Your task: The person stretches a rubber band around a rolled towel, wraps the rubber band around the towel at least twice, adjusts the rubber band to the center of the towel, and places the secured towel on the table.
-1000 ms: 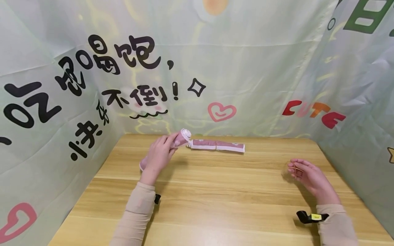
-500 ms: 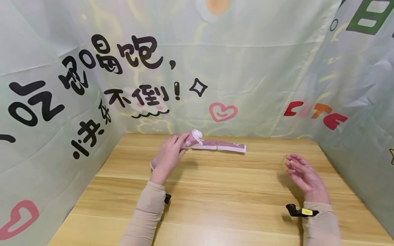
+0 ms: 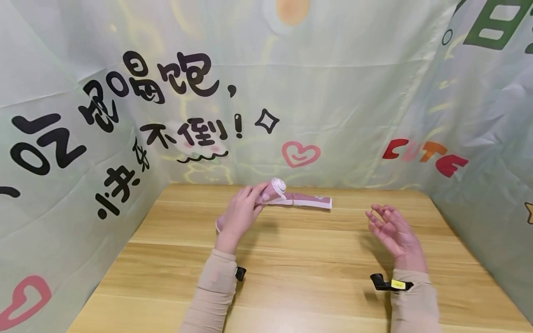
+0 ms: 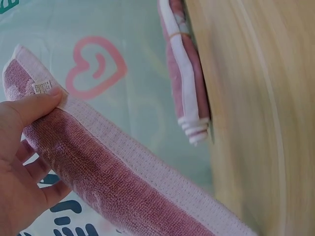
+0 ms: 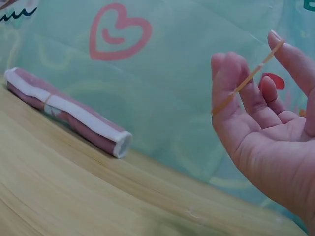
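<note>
A rolled towel (image 4: 123, 169) is gripped by the left hand (image 3: 241, 210) just left of centre in the head view, thumb laid over its white edge and fingers behind, and is held aslant, its far end raised. A rubber band (image 5: 248, 78) is stretched across the spread fingers of the right hand (image 5: 268, 132), at the right of the right wrist view. A second rolled towel (image 3: 311, 201), already banded, lies beyond on the table (image 3: 316, 263). If the loose band is to be slipped on, the loose edge should be kept pinned by the thumb, the loop spread wider than the roll's end, and the band eased towards the middle without the layers being pulled loose. The middle of the held roll is hidden by the hand in the head view, and its other end is cut off at the bottom of the left wrist view. The label (image 4: 42, 87) is too small to be read. Which fingers bear the band cannot be told, and its loop is barely made out in the head view.
</note>
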`<action>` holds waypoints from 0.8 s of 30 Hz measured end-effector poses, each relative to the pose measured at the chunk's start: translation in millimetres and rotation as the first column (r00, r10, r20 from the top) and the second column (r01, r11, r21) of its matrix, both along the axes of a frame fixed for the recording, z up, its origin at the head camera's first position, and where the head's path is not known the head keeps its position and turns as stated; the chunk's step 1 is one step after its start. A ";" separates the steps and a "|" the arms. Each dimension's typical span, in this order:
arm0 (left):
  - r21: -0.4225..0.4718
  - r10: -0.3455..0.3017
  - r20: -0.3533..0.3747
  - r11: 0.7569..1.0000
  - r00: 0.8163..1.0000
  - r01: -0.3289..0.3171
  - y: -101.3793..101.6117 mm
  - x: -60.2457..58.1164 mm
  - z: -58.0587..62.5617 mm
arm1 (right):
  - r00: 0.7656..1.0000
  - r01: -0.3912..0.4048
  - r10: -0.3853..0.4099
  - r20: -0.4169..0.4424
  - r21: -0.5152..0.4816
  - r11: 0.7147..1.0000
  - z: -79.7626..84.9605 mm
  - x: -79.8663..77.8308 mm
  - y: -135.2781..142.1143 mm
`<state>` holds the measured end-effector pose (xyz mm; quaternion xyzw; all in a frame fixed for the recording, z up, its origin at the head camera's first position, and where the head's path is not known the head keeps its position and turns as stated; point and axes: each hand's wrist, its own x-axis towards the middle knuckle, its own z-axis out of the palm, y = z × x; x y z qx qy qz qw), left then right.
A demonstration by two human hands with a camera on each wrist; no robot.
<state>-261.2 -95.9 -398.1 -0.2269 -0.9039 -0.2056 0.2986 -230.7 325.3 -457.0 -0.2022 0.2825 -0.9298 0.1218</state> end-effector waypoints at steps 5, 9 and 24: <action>0.029 -0.024 0.013 0.999 1.000 0.024 8.1 1.3 -0.5 | 0.998 0.034 -0.029 -0.061 0.075 0.997 6.6 -1.2 -16.1; 0.058 -0.035 0.027 0.998 0.999 0.033 14.8 2.8 -0.9 | 0.995 0.029 -0.019 -0.099 0.106 0.994 10.7 -1.5 -28.8; 0.175 0.008 0.124 0.984 0.992 -0.029 39.9 1.6 -9.0 | 0.968 0.252 -0.240 -0.077 0.250 0.935 36.9 6.0 -103.3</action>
